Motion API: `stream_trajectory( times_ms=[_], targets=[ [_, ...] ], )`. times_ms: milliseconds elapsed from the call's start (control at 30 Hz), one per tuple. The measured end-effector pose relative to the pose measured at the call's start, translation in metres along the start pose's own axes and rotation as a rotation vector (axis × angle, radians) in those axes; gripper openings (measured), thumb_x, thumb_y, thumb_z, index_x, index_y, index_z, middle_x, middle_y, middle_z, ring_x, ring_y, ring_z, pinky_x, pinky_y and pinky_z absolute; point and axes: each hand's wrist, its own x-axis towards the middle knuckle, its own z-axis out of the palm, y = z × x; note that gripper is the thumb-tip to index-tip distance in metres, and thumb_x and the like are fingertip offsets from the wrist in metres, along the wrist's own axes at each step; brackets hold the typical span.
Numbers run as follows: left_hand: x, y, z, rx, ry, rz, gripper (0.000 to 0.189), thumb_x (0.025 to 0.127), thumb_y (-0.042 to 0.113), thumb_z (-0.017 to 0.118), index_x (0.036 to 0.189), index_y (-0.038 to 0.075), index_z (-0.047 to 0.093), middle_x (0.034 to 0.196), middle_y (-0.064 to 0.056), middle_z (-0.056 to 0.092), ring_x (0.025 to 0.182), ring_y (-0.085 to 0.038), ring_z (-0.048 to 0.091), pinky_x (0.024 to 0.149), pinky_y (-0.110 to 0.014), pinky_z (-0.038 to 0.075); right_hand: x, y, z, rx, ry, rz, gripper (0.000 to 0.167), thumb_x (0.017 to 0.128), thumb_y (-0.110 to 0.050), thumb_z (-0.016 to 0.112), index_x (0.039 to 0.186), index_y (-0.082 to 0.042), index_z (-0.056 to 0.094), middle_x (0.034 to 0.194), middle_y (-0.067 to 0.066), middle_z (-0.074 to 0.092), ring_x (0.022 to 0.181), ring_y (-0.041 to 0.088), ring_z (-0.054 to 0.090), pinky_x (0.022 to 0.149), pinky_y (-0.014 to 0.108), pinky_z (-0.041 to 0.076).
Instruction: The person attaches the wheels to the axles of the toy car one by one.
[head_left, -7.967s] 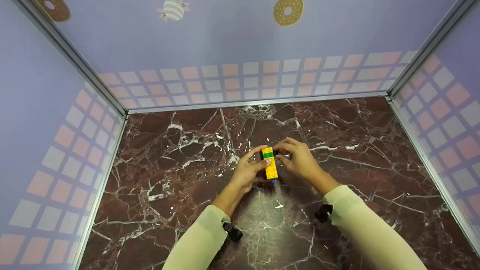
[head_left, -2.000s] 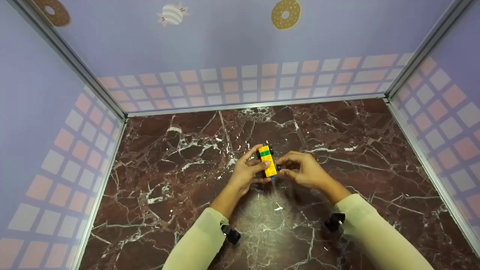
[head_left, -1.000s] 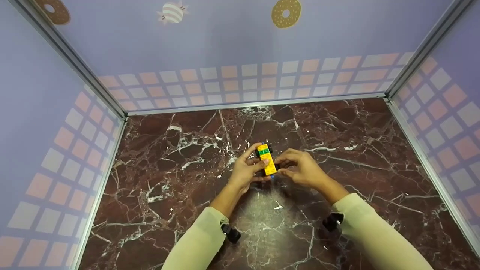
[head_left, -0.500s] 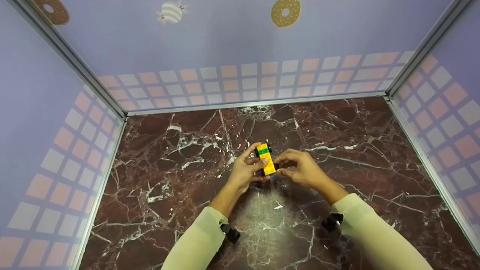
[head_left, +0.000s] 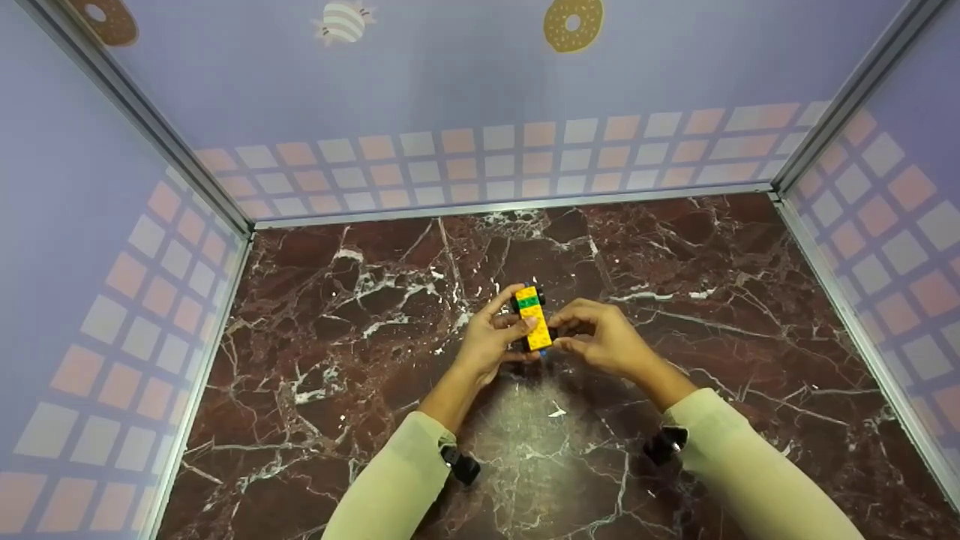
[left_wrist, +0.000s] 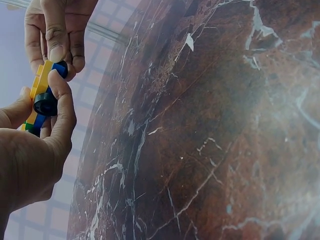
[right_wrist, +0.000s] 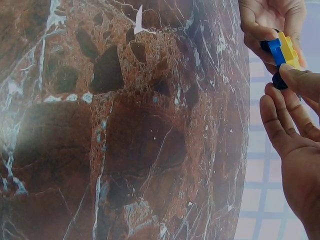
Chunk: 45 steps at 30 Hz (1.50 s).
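A small toy brick car (head_left: 538,336), yellow on top with a green band and a blue base, is held above the table by my left hand (head_left: 481,345). The left thumb lies on its yellow top while the fingers wrap its far end and underside. One black wheel (left_wrist: 45,104) shows on its side in the left wrist view. My right hand (head_left: 606,337) pinches another black wheel (right_wrist: 279,81) at the car's near right corner, between thumb and fingers. Blue base (right_wrist: 275,52) faces the camera in the right wrist view.
Dark red marbled table (head_left: 360,420) with white veins lies under both hands. Purple panels with pink and white squares stand at the back (head_left: 480,82), left (head_left: 82,315) and right (head_left: 892,187), joined by metal edging. Black wrist cameras sit at both sleeves (head_left: 390,480).
Eight seconds ago my right hand was at the car's far right wheel; it has since come down to the near right one. Over the last second the car shifts only slightly.
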Motion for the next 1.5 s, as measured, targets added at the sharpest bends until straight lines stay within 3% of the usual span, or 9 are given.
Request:
stream_trajectory(
  times_ms=[367,833,1000,1267,1500],
  targets=[
    [0.0013,0.0017,0.0007,-0.007,0.003,-0.005,0.065,0.103,-0.003,0.072,0.162,0.02,0.055,0.109,-0.01,0.073,0.092,-0.027,0.077,0.069,-0.043,0.073,0.0006,-0.0009,0.0,0.018,0.001,0.012,0.028,0.091,0.008,0.083,0.119,0.005,0.079,0.118,0.022,0.074,0.105,0.037,0.076,0.096,0.031,0.069],
    [0.003,0.0036,0.0003,0.043,-0.011,-0.012,0.069,0.103,-0.002,0.074,0.165,0.016,0.05,0.113,-0.012,0.069,0.092,-0.027,0.076,0.07,-0.042,0.073,0.0013,0.0015,0.0004,0.025,0.004,0.006,0.027,0.09,0.01,0.083,0.117,0.005,0.079,0.116,0.023,0.074,0.102,0.035,0.076,0.093,0.026,0.068],
    [0.0038,0.0037,-0.0007,0.061,-0.017,-0.009,0.066,0.102,-0.001,0.075,0.162,0.018,0.055,0.116,-0.014,0.069,0.092,-0.028,0.077,0.07,-0.043,0.073,0.0013,0.0013,0.001,0.016,0.003,0.006,0.028,0.089,0.012,0.083,0.116,0.006,0.079,0.115,0.023,0.074,0.101,0.033,0.076,0.092,0.025,0.068],
    [0.0052,0.0046,-0.0021,0.07,-0.022,-0.027,0.071,0.101,-0.001,0.077,0.164,0.019,0.053,0.12,-0.015,0.069,0.092,-0.028,0.077,0.071,-0.043,0.073,0.0005,0.0042,0.0013,-0.02,-0.002,-0.026,0.03,0.088,0.014,0.083,0.116,0.005,0.079,0.116,0.021,0.075,0.102,0.039,0.077,0.095,0.035,0.07],
    [0.0069,0.0061,-0.0014,0.088,-0.037,-0.031,0.071,0.101,0.0,0.077,0.165,0.021,0.053,0.124,-0.019,0.069,0.09,-0.029,0.077,0.071,-0.045,0.073,0.0007,0.0043,-0.002,-0.078,0.004,-0.038,0.037,0.084,0.015,0.084,0.118,0.001,0.079,0.121,0.018,0.075,0.112,0.04,0.076,0.101,0.047,0.069]
  ],
)
